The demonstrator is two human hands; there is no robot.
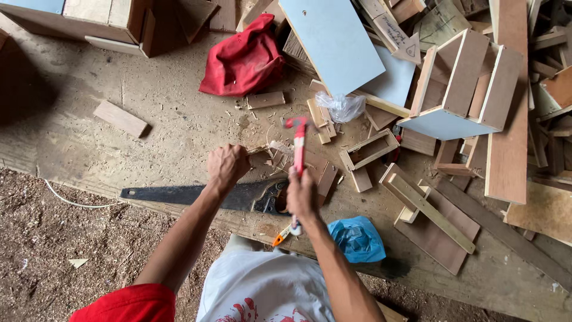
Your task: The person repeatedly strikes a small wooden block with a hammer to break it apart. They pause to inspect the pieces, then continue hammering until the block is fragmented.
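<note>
A red-and-white claw hammer [298,143] is gripped in the right hand [302,194], handle running up-frame; the small wood piece [260,156], pinched by the left hand [227,166], lies just left of its head.

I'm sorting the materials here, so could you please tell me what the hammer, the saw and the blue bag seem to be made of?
Hammer: handle looks like glossy red-and-white plastic or painted; head material unclear.
Saw: dark, dull blade with a toothed edge, probably metal.
Blue bag: thin plastic, crinkled and shiny.
</note>
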